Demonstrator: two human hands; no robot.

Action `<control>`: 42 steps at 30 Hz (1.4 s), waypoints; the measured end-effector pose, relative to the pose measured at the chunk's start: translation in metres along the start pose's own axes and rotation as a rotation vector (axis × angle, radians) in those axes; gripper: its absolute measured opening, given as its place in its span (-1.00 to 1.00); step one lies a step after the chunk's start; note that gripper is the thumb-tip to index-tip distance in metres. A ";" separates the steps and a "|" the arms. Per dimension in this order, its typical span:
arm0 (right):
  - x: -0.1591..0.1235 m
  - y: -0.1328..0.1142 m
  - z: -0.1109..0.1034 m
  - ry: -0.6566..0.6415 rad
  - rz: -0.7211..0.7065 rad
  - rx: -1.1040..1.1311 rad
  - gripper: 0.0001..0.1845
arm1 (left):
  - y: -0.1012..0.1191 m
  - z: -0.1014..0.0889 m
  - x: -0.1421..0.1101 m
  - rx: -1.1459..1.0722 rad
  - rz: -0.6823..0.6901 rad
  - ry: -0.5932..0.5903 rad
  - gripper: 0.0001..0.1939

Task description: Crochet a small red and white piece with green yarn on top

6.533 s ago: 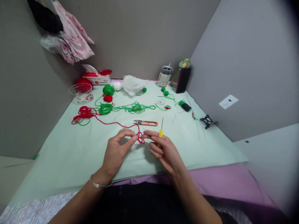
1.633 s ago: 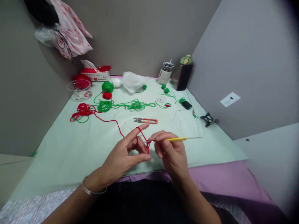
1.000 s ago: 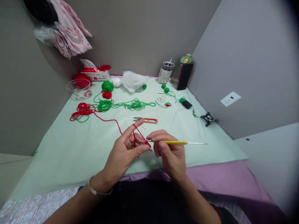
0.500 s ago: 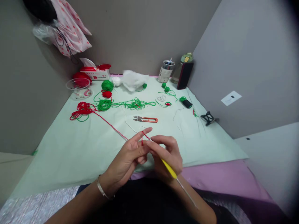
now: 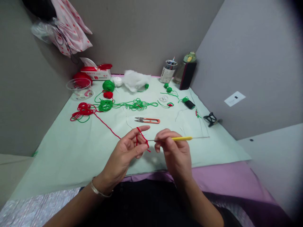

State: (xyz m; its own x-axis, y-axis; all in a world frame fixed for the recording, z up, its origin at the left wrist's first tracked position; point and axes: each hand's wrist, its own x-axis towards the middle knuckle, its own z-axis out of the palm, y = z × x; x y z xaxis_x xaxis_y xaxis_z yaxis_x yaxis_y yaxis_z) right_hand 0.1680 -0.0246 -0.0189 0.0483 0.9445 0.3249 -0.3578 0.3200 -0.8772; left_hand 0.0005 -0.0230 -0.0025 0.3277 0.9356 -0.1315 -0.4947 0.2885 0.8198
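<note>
My left hand (image 5: 129, 146) pinches red yarn (image 5: 143, 136) between thumb and fingers, and the strand loops over its raised index finger. A short tail of the yarn sticks out below the thumb tip. From this hand the strand runs back to a loose red tangle (image 5: 85, 110) at the left. My right hand (image 5: 175, 148) is closed on a crochet hook (image 5: 182, 138) with a yellow grip, held nearly level. Its metal tip reaches left into the red yarn at my left fingertips. Just beyond the hands lie orange-handled thread snips (image 5: 148, 120).
Green yarn (image 5: 138, 104) stretches across the mid-table. Behind it are yarn balls (image 5: 108, 85), white stuffing (image 5: 133, 81), a plastic tub (image 5: 80, 90) and a tissue box (image 5: 99, 74). A pen cup (image 5: 168, 72), bottle (image 5: 181, 72) and phone (image 5: 188, 76) stand back right; a black stand (image 5: 212, 119) lies right.
The hook has swung from slanting down toward me to nearly level. My right hand has drawn right, away from my left hand, which has shifted slightly left with the yarn.
</note>
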 end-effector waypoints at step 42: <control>-0.001 0.005 0.005 0.018 -0.104 -0.262 -0.83 | -0.006 0.012 0.007 -0.095 -0.053 0.112 -0.57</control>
State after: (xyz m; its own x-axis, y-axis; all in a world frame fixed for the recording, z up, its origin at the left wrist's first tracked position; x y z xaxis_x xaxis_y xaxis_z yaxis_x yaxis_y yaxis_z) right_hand 0.1613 -0.0242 -0.0215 0.0897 0.9058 0.4140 -0.0970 0.4217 -0.9015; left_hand 0.0158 -0.0204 -0.0013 0.2663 0.9340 -0.2383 -0.5549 0.3507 0.7544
